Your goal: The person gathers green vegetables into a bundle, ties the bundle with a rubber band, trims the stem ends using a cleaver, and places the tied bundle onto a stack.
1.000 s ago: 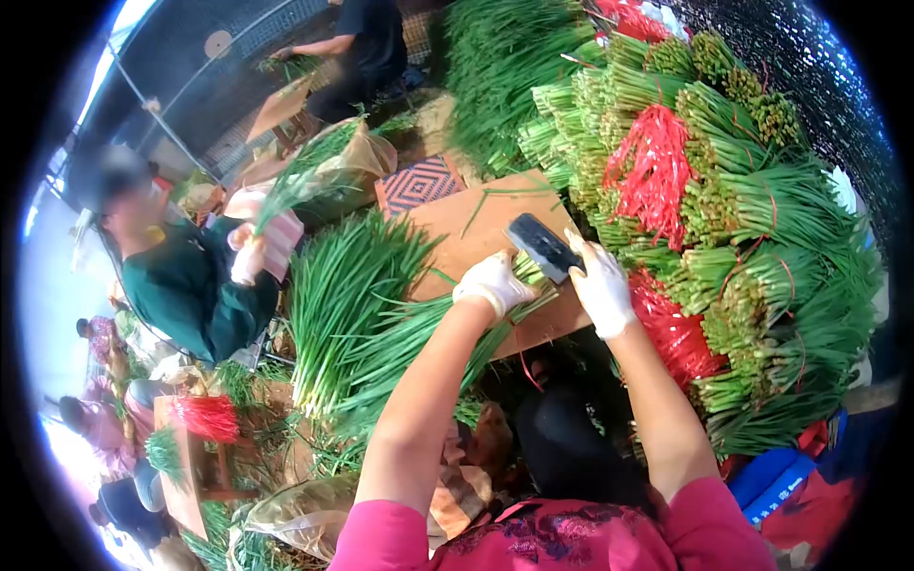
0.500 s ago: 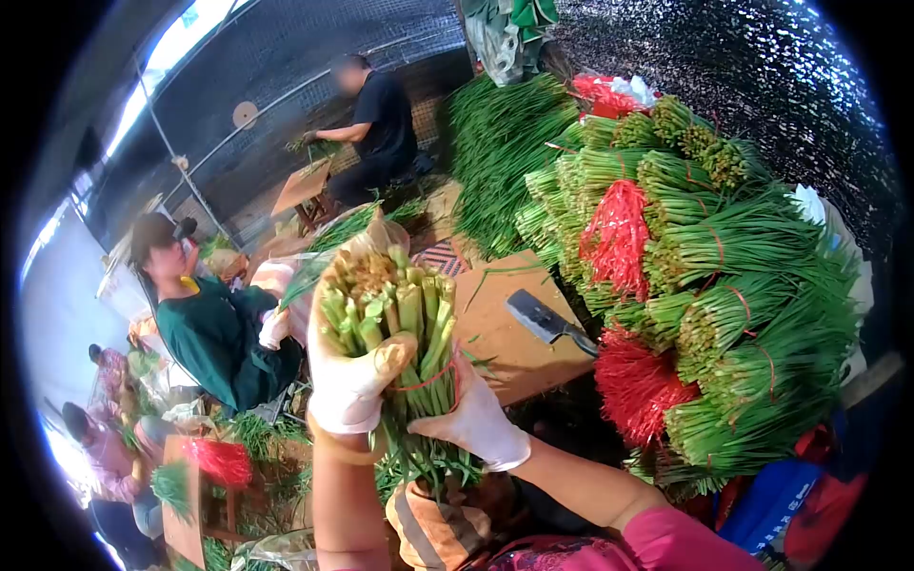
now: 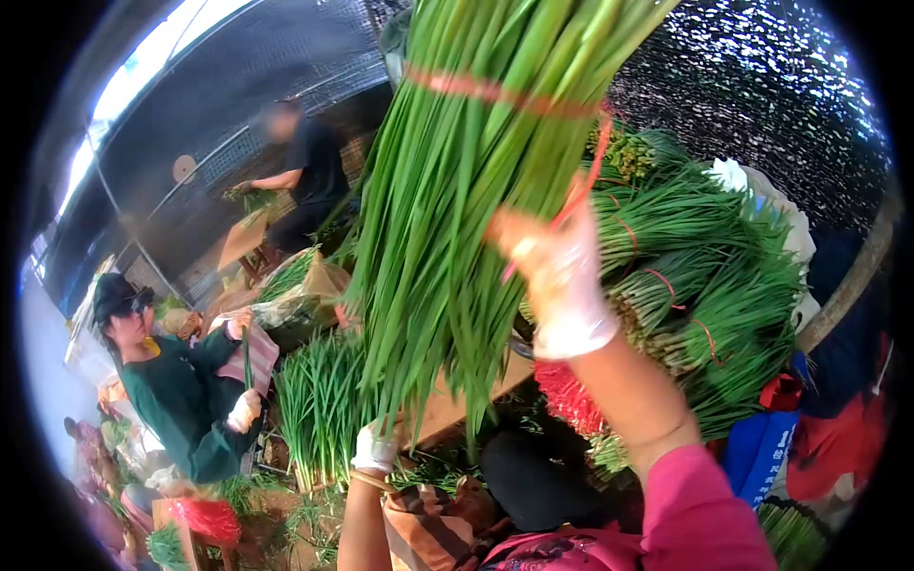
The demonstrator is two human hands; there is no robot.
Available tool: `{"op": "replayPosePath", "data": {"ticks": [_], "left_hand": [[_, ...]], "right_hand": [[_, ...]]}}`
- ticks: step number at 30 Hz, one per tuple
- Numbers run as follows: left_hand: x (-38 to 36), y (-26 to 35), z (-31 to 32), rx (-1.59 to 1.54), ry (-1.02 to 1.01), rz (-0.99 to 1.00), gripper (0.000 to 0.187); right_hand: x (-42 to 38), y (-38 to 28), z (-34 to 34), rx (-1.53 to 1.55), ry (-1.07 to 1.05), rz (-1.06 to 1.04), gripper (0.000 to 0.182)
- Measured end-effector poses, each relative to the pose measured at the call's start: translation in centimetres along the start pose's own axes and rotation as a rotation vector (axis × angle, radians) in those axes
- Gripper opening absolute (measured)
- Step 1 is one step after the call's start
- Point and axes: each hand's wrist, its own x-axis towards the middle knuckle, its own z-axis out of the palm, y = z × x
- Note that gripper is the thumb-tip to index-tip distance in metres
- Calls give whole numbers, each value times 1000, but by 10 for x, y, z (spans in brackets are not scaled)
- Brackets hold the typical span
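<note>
My right hand [image 3: 564, 278], in a white glove, holds a large bundle of green chives [image 3: 447, 209] raised high in front of me. The bundle hangs with its leaf tips down, and a red band [image 3: 495, 91] ties it near the top. A loose end of the red tie runs down to my right fingers. My left hand [image 3: 376, 449], also gloved, is low beneath the hanging leaf tips, at the edge of a wooden board [image 3: 447, 411]. The leaves hide its fingers.
A tall stack of tied chive bundles [image 3: 724, 276] fills the right, with red ties [image 3: 571, 395] below it. Loose chives [image 3: 319, 400] lie to the left. A person in green [image 3: 181, 395] sits at left, and a person in black [image 3: 305, 181] works farther back.
The bundle was held upright in both hands with cut ends up. Now my right hand has lifted it high with leaves hanging down, and my left hand has dropped below it.
</note>
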Motion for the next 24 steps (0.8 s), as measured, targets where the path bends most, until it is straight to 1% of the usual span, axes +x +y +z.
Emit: {"op": "replayPosePath", "data": {"ticks": [1, 2, 3, 4, 6, 7, 9, 10, 11, 12, 13, 14, 15, 16, 17, 18, 19, 20, 21, 22, 24], "left_hand": [[-3, -19, 11, -296, -31, -97, 20], [-5, -37, 19, -593, -58, -204, 23], [-10, -36, 17, -676, -82, -201, 23], [-11, -43, 16, -606, -110, -220, 24], [-14, -49, 6, -589, -133, -204, 25], [-15, -37, -3, -582, -124, -290, 24], [-16, -53, -4, -569, -77, -275, 25], [-17, -53, -6, -538, -56, -284, 25], [-19, -56, -6, -531, -38, -299, 26], [-22, -55, -5, -525, -13, -315, 26], [-26, -46, -8, -437, -11, -336, 27], [-31, -46, -4, -452, -18, -364, 27], [-37, -48, -1, -464, -24, -395, 26], [-46, -50, 1, -476, -34, -428, 26], [-55, -41, 1, -377, -48, -392, 26], [-63, -83, 13, -317, -110, -428, 26], [-72, -80, 10, -166, -161, -389, 27], [-84, -72, 3, -13, -218, -355, 28], [-94, -67, -2, -90, -189, -397, 30], [-101, -60, -6, -165, -160, -433, 32], [-111, -56, -11, -296, -122, -477, 34]], "right_hand": [[17, -17, -13, -48, -52, -102, 60], [38, -35, -27, -153, -116, -170, 60], [60, -54, -41, -252, -174, -244, 60], [82, -79, -50, -452, -202, -314, 60], [119, -121, -63, -854, -203, -436, 61], [118, -124, -38, -754, -129, -465, 55], [141, -136, -54, -1106, -164, -720, 63], [168, -153, -95, -1560, -279, -947, 76], [164, -150, -105, -1776, -179, -949, 78], [175, -154, -147, -1846, -403, -1019, 65], [168, -146, -158, -1742, -637, -1067, 72], [166, -132, -190, -1627, -790, -927, 78], [149, -120, -231, -1981, -753, -650, 82], [130, -96, -266, -2328, -783, -390, 90], [103, -74, -304, -2314, -731, -105, 94], [77, -52, -341, -2299, -651, 163, 100], [74, -47, -355, -2150, -576, 80, 99], [75, -50, -359, -2113, -588, -105, 101], [73, -48, -364, -2126, -598, -67, 100], [73, -56, -353, -2143, -602, -31, 100], [76, -71, -323, -2210, -644, 177, 97]]}}
